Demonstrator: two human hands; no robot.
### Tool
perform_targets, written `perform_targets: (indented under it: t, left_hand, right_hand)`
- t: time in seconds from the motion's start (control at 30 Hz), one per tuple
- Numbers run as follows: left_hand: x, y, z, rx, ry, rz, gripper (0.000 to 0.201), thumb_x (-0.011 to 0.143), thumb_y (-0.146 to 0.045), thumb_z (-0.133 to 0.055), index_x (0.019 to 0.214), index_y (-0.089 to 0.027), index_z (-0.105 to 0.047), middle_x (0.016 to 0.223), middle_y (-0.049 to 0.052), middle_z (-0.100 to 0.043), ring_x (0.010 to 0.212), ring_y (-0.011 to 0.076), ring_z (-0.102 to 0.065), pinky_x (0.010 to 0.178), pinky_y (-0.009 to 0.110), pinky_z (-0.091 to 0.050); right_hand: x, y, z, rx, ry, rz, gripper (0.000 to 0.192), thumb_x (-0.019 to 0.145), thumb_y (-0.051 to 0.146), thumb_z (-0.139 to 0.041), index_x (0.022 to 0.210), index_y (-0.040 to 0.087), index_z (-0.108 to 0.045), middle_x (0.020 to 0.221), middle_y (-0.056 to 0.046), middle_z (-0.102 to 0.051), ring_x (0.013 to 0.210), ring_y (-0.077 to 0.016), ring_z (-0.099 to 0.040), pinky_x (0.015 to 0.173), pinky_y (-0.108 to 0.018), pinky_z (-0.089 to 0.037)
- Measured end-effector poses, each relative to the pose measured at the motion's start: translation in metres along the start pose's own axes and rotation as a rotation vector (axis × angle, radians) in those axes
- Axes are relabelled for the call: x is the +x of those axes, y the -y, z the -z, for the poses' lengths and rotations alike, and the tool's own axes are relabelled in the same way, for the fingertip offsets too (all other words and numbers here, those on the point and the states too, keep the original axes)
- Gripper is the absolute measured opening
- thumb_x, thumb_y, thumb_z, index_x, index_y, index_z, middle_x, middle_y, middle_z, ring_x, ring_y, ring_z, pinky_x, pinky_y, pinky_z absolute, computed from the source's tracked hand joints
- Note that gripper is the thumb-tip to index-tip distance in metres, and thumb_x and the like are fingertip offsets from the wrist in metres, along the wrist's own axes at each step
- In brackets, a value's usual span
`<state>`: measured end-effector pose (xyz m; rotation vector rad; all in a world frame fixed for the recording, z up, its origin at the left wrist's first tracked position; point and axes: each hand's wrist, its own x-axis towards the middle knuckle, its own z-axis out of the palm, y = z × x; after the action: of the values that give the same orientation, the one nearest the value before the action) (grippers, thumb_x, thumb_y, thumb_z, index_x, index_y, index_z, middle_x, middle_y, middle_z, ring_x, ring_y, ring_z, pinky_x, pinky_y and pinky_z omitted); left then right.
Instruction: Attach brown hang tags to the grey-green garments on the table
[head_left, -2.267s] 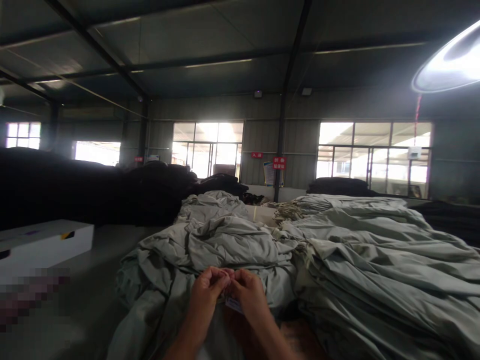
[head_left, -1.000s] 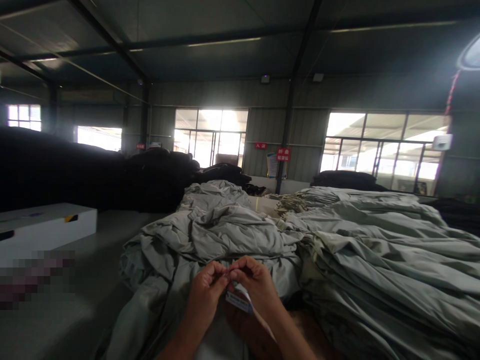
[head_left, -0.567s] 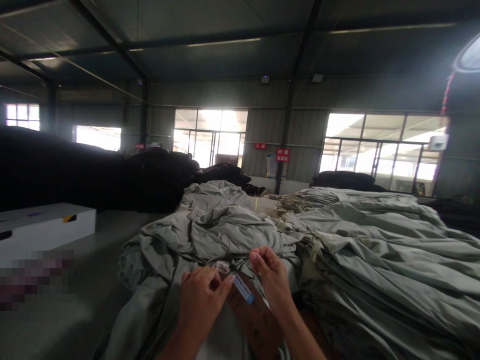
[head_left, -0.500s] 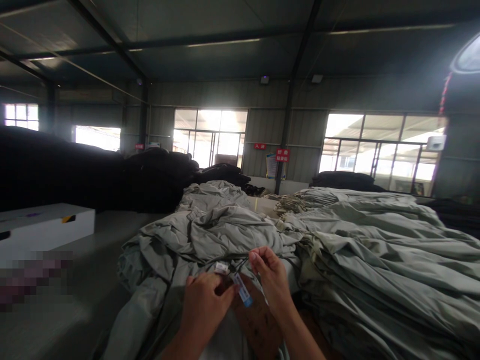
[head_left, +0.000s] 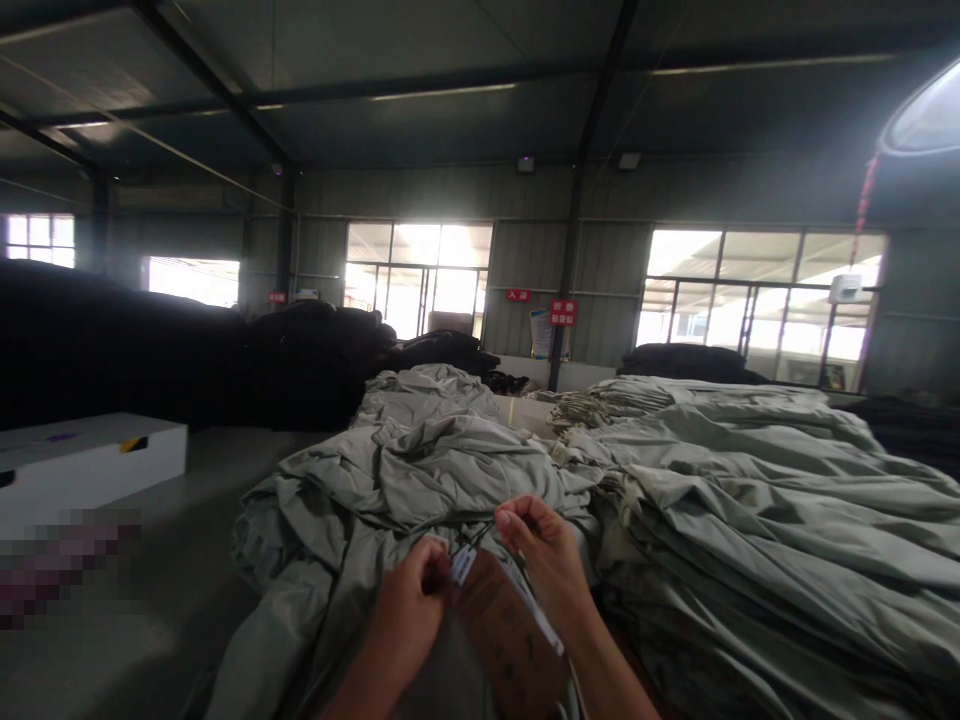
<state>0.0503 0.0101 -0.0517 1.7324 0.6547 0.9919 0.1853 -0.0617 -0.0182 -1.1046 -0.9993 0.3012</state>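
Note:
Between my hands hangs a brown cardboard hang tag (head_left: 504,630), with a white strip along its right edge. My right hand (head_left: 546,560) pinches a thin dark cord (head_left: 484,534) above it. A small white label (head_left: 463,565) sits at the fingertips of my left hand (head_left: 411,605), which is closed in a pinch on it. Beneath and behind both hands spreads crumpled grey-green fabric (head_left: 450,465). The lower end of the brown tag runs beside my right wrist.
To the right lies a wide stack of folded grey-green fabric (head_left: 750,500). A white box (head_left: 97,470) stands on the left over a grey surface (head_left: 202,540). Dark heaped material (head_left: 315,350) rises behind, before windows (head_left: 420,275). A white lamp (head_left: 930,115) hangs at upper right.
My left hand has shifted and turned, and the small white label now tilts the other way. More of the brown tag shows. My right hand stays nearly in place, still pinching the cord.

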Motion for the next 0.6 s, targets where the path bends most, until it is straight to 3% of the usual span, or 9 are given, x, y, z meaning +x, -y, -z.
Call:
perform_targets:
  t: [0.1, 0.2, 0.3, 0.4, 0.5, 0.6]
  left_hand:
    - [0.007, 0.003, 0.014, -0.403, 0.130, 0.146, 0.011, 0.051, -0.021, -0.052, 0.062, -0.020, -0.048, 0.054, -0.005, -0.048, 0.050, 0.0106, -0.044, 0.051, 0.021, -0.031]
    - [0.014, 0.009, 0.026, -0.490, 0.226, 0.234, 0.015, 0.053, -0.027, -0.051, 0.066, -0.019, -0.050, 0.040, -0.009, -0.038, 0.036, 0.0063, -0.028, 0.042, 0.019, -0.020]
    - [0.015, 0.009, 0.030, -0.362, 0.189, 0.141, 0.017, 0.058, -0.034, -0.055, 0.065, -0.020, -0.049, 0.034, -0.012, -0.029, 0.033, 0.0048, -0.019, 0.040, 0.018, -0.013]
    - [0.009, 0.001, 0.025, -0.259, 0.086, -0.043, 0.022, 0.062, -0.041, -0.057, 0.068, -0.021, -0.049, 0.046, -0.007, -0.047, 0.043, 0.0094, -0.041, 0.046, 0.020, -0.031]
    - [-0.003, -0.008, 0.020, 0.139, -0.056, -0.129, 0.022, 0.061, -0.041, -0.063, 0.066, -0.022, -0.053, 0.059, -0.002, -0.057, 0.056, 0.0141, -0.052, 0.054, 0.022, -0.035]
    - [-0.009, -0.012, 0.016, 0.498, 0.002, -0.082, 0.016, 0.059, -0.030, -0.068, 0.070, -0.023, -0.058, 0.064, -0.002, -0.062, 0.060, 0.0159, -0.057, 0.054, 0.022, -0.032]
  right_hand:
    - [0.002, -0.002, 0.004, -0.008, 0.010, 0.011, 0.036, 0.062, 0.050, -0.069, 0.060, 0.017, -0.056, 0.050, 0.005, -0.043, 0.049, -0.0083, -0.034, 0.047, -0.022, -0.027]
    - [0.002, -0.004, 0.005, -0.019, 0.025, 0.034, 0.034, 0.065, 0.049, -0.068, 0.061, 0.017, -0.056, 0.050, 0.005, -0.043, 0.049, -0.0084, -0.034, 0.048, -0.022, -0.027]
    - [0.001, -0.005, 0.004, -0.012, 0.031, 0.050, 0.034, 0.067, 0.048, -0.067, 0.062, 0.017, -0.056, 0.051, 0.004, -0.045, 0.050, -0.0087, -0.035, 0.048, -0.022, -0.028]
    - [0.000, -0.003, 0.001, 0.021, 0.043, 0.034, 0.033, 0.066, 0.048, -0.068, 0.062, 0.017, -0.056, 0.051, 0.004, -0.047, 0.050, -0.0088, -0.037, 0.048, -0.022, -0.029]
    - [-0.002, 0.000, -0.001, 0.058, 0.060, 0.003, 0.035, 0.065, 0.049, -0.069, 0.063, 0.017, -0.057, 0.051, 0.002, -0.051, 0.049, -0.0089, -0.040, 0.048, -0.022, -0.031]
    - [-0.003, 0.003, -0.003, 0.050, 0.057, -0.004, 0.037, 0.063, 0.051, -0.069, 0.063, 0.016, -0.057, 0.051, 0.002, -0.052, 0.048, -0.0087, -0.042, 0.047, -0.022, -0.031]
